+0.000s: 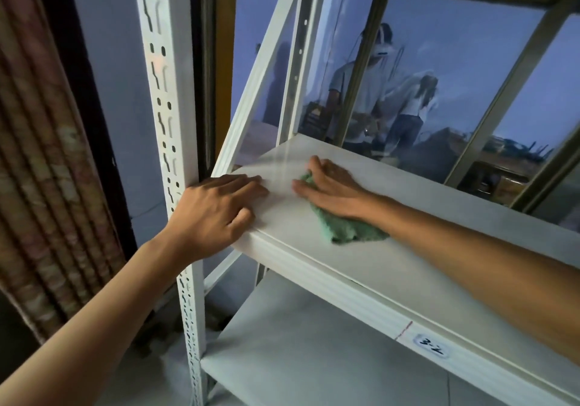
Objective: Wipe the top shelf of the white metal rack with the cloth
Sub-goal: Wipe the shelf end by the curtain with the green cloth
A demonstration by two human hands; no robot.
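A white metal shelf of the rack runs from the left post toward the right. A crumpled green cloth lies on it near the left end. My right hand presses flat on the cloth, fingers spread and pointing to the far left, with part of the cloth hidden under the palm. My left hand rests on the shelf's front left corner, fingers curled over the edge, beside the perforated white post. It holds nothing else.
A lower white shelf sits below. Behind the rack a window reflects a person. A patterned curtain hangs at the left. A small label is stuck on the shelf's front rail.
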